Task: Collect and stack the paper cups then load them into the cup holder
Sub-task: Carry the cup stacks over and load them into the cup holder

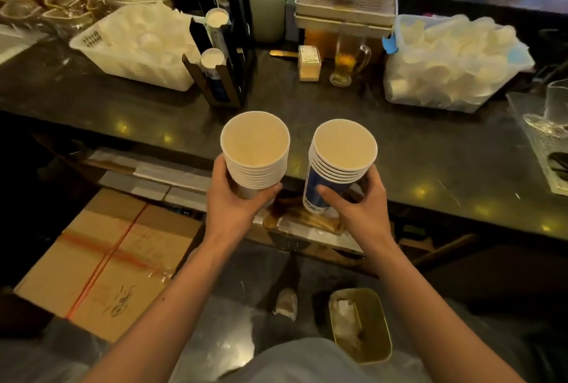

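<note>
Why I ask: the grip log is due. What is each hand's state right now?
Left hand: closed, fingers curled round the left cup stack.
Right hand: closed, fingers curled round the right cup stack.

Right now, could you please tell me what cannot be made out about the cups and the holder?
In the head view, the left hand hides the lower part of the left stack of cups, so its count is unclear.
The right hand covers part of the blurred blue print on the right stack of cups.
Dark walls of the cup holder hide how full its tubes are.
The frame's right edge cuts off the glass.
</note>
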Tool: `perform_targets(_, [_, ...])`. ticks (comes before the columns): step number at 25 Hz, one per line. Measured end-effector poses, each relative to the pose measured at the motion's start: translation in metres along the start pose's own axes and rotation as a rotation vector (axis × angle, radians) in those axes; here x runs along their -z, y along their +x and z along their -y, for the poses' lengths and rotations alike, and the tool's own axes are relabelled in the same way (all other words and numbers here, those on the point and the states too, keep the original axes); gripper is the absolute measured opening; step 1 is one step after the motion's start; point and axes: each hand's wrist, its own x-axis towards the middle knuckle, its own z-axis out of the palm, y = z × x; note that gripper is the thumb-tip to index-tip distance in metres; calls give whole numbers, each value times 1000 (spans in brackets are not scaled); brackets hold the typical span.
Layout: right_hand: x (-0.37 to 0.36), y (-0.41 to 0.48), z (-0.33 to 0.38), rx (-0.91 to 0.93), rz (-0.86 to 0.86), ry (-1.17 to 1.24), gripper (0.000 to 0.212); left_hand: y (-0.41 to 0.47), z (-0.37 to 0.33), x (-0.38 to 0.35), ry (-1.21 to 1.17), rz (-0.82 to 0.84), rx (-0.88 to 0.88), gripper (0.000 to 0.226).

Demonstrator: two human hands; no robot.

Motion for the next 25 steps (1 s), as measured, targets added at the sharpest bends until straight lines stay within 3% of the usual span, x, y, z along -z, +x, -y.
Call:
perform_targets(8, [-26, 123, 2, -23, 42, 13, 79, 129, 14, -32, 46, 0, 31, 90])
perform_targets(25, [-77, 228, -1, -126, -146, -124, 84, 282, 73, -50, 33, 335, 175, 91])
